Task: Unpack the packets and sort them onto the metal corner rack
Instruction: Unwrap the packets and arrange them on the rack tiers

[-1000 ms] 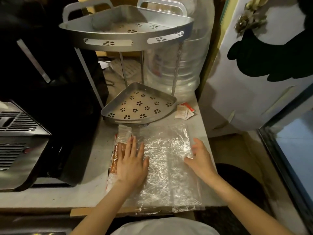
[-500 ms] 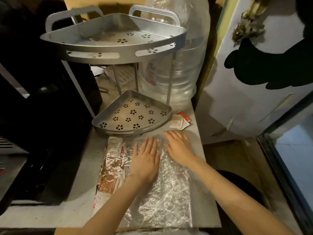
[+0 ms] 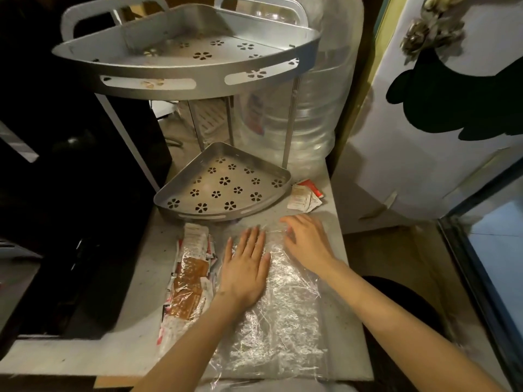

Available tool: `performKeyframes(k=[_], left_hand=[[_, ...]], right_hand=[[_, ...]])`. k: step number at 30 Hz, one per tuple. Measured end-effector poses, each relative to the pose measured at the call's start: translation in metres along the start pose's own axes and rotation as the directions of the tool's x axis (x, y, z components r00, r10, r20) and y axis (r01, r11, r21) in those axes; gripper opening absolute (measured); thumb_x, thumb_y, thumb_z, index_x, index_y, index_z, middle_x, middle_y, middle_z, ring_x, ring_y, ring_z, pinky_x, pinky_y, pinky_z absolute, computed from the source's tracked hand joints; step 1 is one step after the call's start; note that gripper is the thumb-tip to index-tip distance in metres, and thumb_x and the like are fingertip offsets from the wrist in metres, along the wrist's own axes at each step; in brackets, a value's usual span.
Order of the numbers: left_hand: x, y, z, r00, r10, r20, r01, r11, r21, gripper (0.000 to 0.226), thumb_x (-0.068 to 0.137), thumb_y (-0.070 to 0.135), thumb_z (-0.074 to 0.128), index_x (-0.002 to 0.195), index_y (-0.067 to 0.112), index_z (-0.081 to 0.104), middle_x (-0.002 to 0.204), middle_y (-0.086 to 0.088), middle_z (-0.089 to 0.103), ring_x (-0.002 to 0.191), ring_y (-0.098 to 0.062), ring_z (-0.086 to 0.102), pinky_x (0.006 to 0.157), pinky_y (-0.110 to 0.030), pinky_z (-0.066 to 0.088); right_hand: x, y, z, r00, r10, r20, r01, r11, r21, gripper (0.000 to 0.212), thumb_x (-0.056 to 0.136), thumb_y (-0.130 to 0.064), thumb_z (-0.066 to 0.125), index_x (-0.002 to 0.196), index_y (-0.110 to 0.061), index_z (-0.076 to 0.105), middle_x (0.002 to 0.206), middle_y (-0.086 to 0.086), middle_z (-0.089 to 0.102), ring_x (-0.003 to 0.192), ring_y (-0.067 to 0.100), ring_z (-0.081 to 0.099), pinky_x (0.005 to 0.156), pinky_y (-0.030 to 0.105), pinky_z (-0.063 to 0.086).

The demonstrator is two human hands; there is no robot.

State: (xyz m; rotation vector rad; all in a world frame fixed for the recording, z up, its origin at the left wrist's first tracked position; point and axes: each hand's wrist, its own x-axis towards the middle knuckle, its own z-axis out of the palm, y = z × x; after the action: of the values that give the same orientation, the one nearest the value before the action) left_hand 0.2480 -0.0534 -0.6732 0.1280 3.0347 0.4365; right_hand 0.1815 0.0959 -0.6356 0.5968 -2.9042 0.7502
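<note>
Both hands were down on the crinkly clear plastic sheet [image 3: 271, 321] spread over the grey bench [image 3: 93, 355]. The left hand [image 3: 245, 267] lay flat and open, fingers straight and close together, palm pressing the wrap. The right hand [image 3: 307, 243] sat just beside it, nearly touching, with fingers loosely curled and spread, tips on the far edge of the sheet. Neither was clamped on anything, just resting on the film.

The packets [image 3: 188, 281] were in a long row under the left edge of that wrap, just left of the left hand: flat little sachets, white and red with see-through windows showing something brown and grainy. A couple of loose sachets [image 3: 304, 197], white and red, lay near the right corner of the rack's bottom shelf.

The metal corner rack [image 3: 198, 77] stood at the far side of the bench, dull silver, two quarter-round trays on thin posts, both punched with flower-shaped holes, nothing on the lower tray [image 3: 223, 185]. Behind it was a big ribbed clear water jug [image 3: 305, 108], and a black appliance [image 3: 70, 179] filled the left.
</note>
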Motion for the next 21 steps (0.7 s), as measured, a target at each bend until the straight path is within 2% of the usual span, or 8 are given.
performKeyframes(k=[4, 6, 9, 12, 14, 17, 18, 21], left_hand=[[0.0, -0.003, -0.002, 1.0, 0.002, -0.004, -0.002, 0.999, -0.046, 0.067, 0.08, 0.055, -0.023, 0.141, 0.031, -0.014, 0.153, 0.009, -0.016, 0.138, -0.008, -0.022, 0.112, -0.038, -0.017], [0.0, -0.003, -0.002, 1.0, 0.004, -0.002, -0.004, 0.998, -0.057, 0.068, 0.079, 0.056, -0.025, 0.141, 0.031, -0.014, 0.153, 0.009, -0.015, 0.138, -0.008, -0.021, 0.113, -0.038, -0.016], [0.001, -0.003, -0.001, 1.0, 0.009, 0.004, -0.009, 0.998, -0.058, 0.067, 0.078, 0.058, -0.024, 0.14, 0.032, -0.017, 0.153, 0.009, -0.017, 0.139, -0.008, -0.021, 0.113, -0.039, -0.016], [0.001, -0.004, 0.0, 1.0, 0.01, 0.003, -0.01, 0.999, -0.044, 0.065, 0.082, 0.059, -0.018, 0.141, 0.032, -0.017, 0.153, 0.008, -0.016, 0.14, -0.009, -0.021, 0.113, -0.039, -0.016], [0.002, -0.006, 0.001, 1.0, 0.016, 0.0, -0.016, 1.0, -0.022, 0.063, 0.085, 0.058, -0.014, 0.142, 0.031, -0.017, 0.153, 0.008, -0.017, 0.14, -0.01, -0.02, 0.114, -0.04, -0.014], [0.002, -0.007, 0.002, 1.0, 0.024, 0.005, -0.024, 1.0, 0.004, 0.066, 0.084, 0.06, -0.014, 0.142, 0.029, -0.017, 0.153, 0.006, -0.019, 0.141, -0.011, -0.019, 0.114, -0.041, -0.014], [0.001, -0.006, 0.002, 0.999, 0.031, 0.008, -0.031, 0.999, 0.015, 0.068, 0.083, 0.061, -0.015, 0.142, 0.028, -0.017, 0.153, 0.006, -0.019, 0.141, -0.012, -0.019, 0.113, -0.041, -0.015], [0.0, -0.006, 0.001, 1.0, 0.029, 0.003, -0.029, 0.999, 0.03, 0.069, 0.083, 0.062, -0.015, 0.143, 0.027, -0.016, 0.153, 0.004, -0.019, 0.14, -0.012, -0.019, 0.112, -0.04, -0.017]], right_hand=[[0.0, 0.004, -0.017, 0.994, 0.098, 0.053, -0.107, 0.973, 0.204, 0.008, 0.078, -0.009, 0.064, 0.076, -0.015, 0.069, 0.091, -0.001, 0.06, 0.094, 0.018, 0.053, 0.087, 0.034, 0.041], [-0.001, 0.007, -0.027, 0.989, 0.138, 0.055, -0.148, 0.935, 0.321, 0.015, 0.078, -0.004, 0.064, 0.069, -0.016, 0.065, 0.088, -0.004, 0.054, 0.093, 0.015, 0.051, 0.084, 0.027, 0.04], [-0.003, 0.018, -0.044, 0.974, 0.224, 0.04, -0.212, 0.83, 0.515, 0.028, 0.08, -0.002, 0.062, 0.062, -0.022, 0.059, 0.091, -0.009, 0.054, 0.093, 0.005, 0.051, 0.081, 0.007, 0.034], [-0.008, 0.031, -0.055, 0.936, 0.342, 0.08, -0.303, 0.674, 0.674, 0.04, 0.081, 0.0, 0.056, 0.057, -0.031, 0.059, 0.097, -0.01, 0.056, 0.096, 0.0, 0.051, 0.081, 0.012, 0.036], [-0.011, 0.042, -0.057, 0.904, 0.404, 0.143, -0.355, 0.519, 0.778, 0.042, 0.082, 0.001, 0.051, 0.056, -0.03, 0.06, 0.097, -0.003, 0.058, 0.089, 0.006, 0.057, 0.077, 0.021, 0.044], [-0.011, 0.06, -0.057, 0.812, 0.442, 0.381, -0.43, 0.012, 0.903, 0.034, 0.086, 0.005, 0.05, 0.065, -0.019, 0.06, 0.086, 0.004, 0.064, 0.073, 0.013, 0.069, 0.063, 0.026, 0.056], [-0.012, 0.067, -0.056, 0.789, 0.42, 0.448, -0.45, -0.1, 0.887, 0.025, 0.085, 0.006, 0.051, 0.071, -0.014, 0.057, 0.082, 0.006, 0.066, 0.07, 0.016, 0.07, 0.061, 0.027, 0.057], [-0.02, 0.078, -0.054, 0.725, 0.427, 0.54, -0.539, -0.136, 0.831, 0.015, 0.087, 0.0, 0.051, 0.095, -0.012, 0.056, 0.084, 0.007, 0.07, 0.069, 0.019, 0.07, 0.057, 0.031, 0.058]])
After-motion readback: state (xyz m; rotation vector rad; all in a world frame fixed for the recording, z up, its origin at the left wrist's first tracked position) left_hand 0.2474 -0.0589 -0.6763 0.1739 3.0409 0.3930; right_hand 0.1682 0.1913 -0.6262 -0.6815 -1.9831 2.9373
